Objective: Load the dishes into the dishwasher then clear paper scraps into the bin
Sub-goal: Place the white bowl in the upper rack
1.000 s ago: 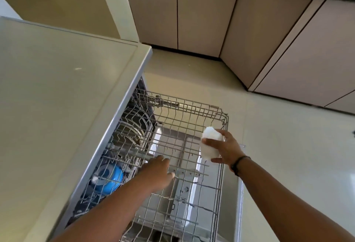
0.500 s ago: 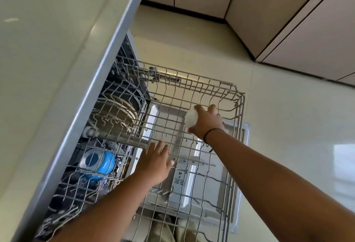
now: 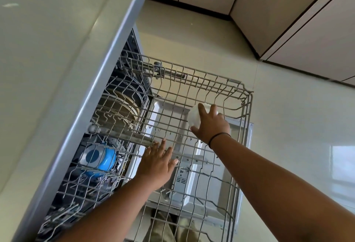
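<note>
The dishwasher's upper wire rack (image 3: 221,86) is pulled out over the open door (image 3: 247,142). My right hand (image 3: 211,124) grips a small white cup (image 3: 194,117) and holds it down inside the rack's far right part, close to the wires. My left hand (image 3: 159,163) rests flat on the rack's wires nearer the middle, fingers spread, holding nothing. In the lower rack beneath, a blue bowl (image 3: 101,160) lies on its side and pale plates (image 3: 124,105) stand on edge, partly hidden under the counter.
A pale countertop (image 3: 48,59) overhangs the dishwasher on the left. Beige cabinet doors (image 3: 307,21) line the far and right walls above a light tiled floor (image 3: 297,145). My trouser legs show below the rack.
My right hand has carried the white cup from above the rack's front edge down into the rack. My left hand has opened flat on the wires. The view tilted further down.
</note>
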{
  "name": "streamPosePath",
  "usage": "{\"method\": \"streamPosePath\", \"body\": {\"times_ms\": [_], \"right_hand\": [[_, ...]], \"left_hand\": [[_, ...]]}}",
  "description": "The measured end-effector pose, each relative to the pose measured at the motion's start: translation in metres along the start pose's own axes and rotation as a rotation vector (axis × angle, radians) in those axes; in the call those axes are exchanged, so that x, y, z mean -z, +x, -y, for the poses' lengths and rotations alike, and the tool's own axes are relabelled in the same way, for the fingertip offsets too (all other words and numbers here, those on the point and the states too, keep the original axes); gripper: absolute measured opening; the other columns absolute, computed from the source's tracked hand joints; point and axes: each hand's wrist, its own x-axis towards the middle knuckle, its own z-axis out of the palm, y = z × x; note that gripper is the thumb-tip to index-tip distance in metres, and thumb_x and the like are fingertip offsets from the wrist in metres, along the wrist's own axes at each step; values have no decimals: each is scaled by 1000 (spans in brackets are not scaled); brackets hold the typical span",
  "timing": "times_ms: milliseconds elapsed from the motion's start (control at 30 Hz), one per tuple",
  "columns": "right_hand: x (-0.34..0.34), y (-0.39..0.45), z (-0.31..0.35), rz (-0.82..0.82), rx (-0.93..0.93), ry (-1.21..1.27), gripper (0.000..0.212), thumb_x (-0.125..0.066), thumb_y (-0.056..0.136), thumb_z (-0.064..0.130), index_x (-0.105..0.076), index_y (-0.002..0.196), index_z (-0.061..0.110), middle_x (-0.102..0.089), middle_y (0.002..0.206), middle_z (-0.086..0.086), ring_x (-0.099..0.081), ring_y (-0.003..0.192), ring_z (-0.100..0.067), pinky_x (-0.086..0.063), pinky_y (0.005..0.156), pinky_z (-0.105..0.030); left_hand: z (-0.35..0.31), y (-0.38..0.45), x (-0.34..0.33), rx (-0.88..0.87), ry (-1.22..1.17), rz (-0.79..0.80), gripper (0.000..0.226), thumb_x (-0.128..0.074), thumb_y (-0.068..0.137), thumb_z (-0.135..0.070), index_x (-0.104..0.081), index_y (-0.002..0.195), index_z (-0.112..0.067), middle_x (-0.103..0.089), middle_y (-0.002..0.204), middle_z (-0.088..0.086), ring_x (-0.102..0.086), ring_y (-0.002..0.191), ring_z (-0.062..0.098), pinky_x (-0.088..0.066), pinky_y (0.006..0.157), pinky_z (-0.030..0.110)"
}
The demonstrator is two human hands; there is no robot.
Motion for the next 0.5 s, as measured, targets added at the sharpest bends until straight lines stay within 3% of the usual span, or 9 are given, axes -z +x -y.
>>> {"method": "streamPosePath", "body": {"times_ms": [133, 267, 367, 500], "right_hand": [[5, -5, -4, -13, -1, 21, 97, -56, 81, 67, 0, 151, 27, -26, 145, -15, -49, 118, -40, -52, 80, -44], [14, -28, -10, -85, 18, 15, 98, -50, 80, 72, -3, 150, 23, -26, 147, -15, -48, 119, -38, -51, 83, -45], [19, -50, -17, -116, 71, -25, 98, -46, 79, 75, -5, 150, 21, -28, 147, -15, -46, 122, -36, -49, 90, -45], [33, -83, -16, -163, 150, -27, 97, -47, 79, 74, -8, 149, 20, -30, 146, -13, -42, 126, -33, -45, 97, -44]], "left_hand": [[-1, -4, 4, -3, 18, -2, 109, 34, 63, -69, -6, 153, -22, 12, 160, 6, 5, 148, 29, 2, 118, 44], [-6, -24, 12, 10, 52, -42, 99, 18, 68, -70, 6, 152, -20, 21, 155, 5, 12, 147, 27, 12, 112, 41], [-11, -45, 20, 6, 56, -97, 97, 16, 70, -70, 7, 152, -18, 24, 152, 4, 12, 147, 27, 12, 114, 41], [-28, -80, 37, 41, -27, -185, 76, -11, 92, -65, 11, 151, -21, 28, 150, 2, 17, 146, 25, 6, 119, 44]]}}
